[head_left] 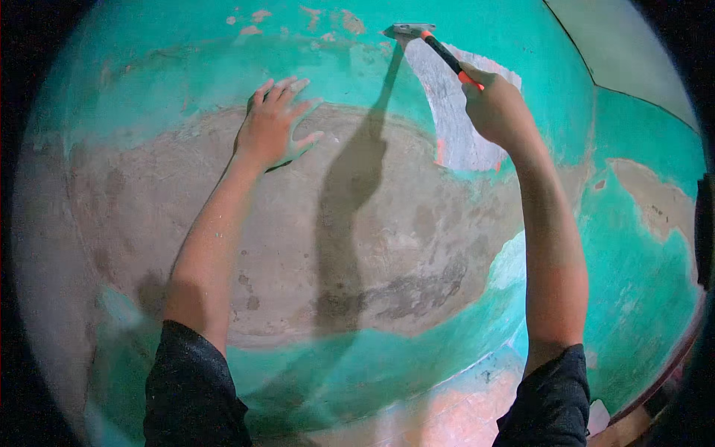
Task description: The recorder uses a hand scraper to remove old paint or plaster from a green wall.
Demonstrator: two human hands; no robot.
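Observation:
My right hand [494, 106] grips the black and orange handle of a long-handled scraper [441, 53]. The scraper's metal head [410, 29] is at the green painted wall [463, 25], by the upper left corner of a pale grey-white patch [469, 112]. My left hand [273, 125] is empty, its fingers spread on or very near the wall. It lies across the upper edge of a large bare brown-grey plaster area [290, 234]. My right arm and the tool cast a long shadow down the wall.
Small chipped spots [352, 22] mark the paint at the top. A wall corner [592, 134] runs down at the right, with another bare patch [659, 195] beyond it. Pale floor tiles [469, 402] show below. A dark object [705, 232] stands at the right rim.

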